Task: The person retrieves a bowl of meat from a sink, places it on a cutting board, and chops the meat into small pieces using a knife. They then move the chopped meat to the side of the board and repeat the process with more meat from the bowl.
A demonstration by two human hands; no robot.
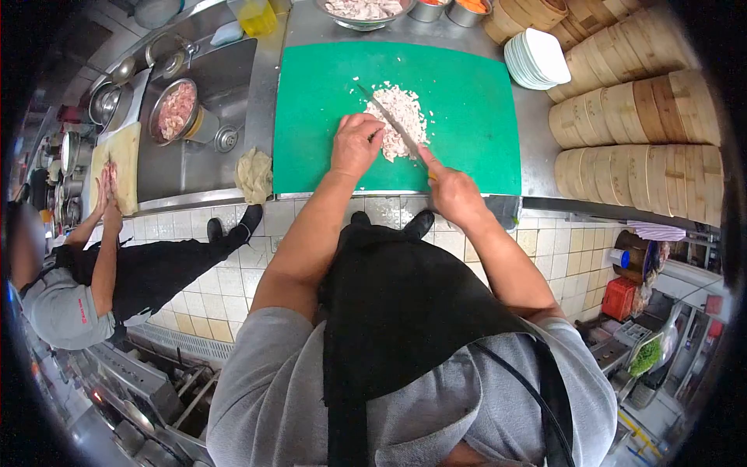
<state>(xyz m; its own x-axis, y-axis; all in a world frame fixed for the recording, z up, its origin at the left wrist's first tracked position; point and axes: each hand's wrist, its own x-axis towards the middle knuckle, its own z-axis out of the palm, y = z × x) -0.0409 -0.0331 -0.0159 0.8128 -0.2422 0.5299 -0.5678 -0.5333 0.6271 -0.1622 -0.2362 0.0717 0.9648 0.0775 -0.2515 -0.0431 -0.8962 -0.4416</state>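
Note:
My right hand (457, 194) is closed around the handle of a kitchen knife (398, 124). Its blade slants up and to the left across a pile of finely chopped pale meat (408, 110). The pile lies on a large green cutting board (475, 101), with small bits scattered around it. At the pile's left edge, close beside the blade, is my left hand (356, 146), its fingers curled and drawn together. Whatever those fingers hold, if anything, I cannot make out.
Bamboo steamers (591, 117) and stacked white dishes (537, 58) stand right of the board. Behind it is a bowl of pale meat (366, 9). Left are a sink (226, 93), a bowl of pink meat (177, 111), a crumpled cloth (254, 177) and a co-worker (70, 311) handling meat.

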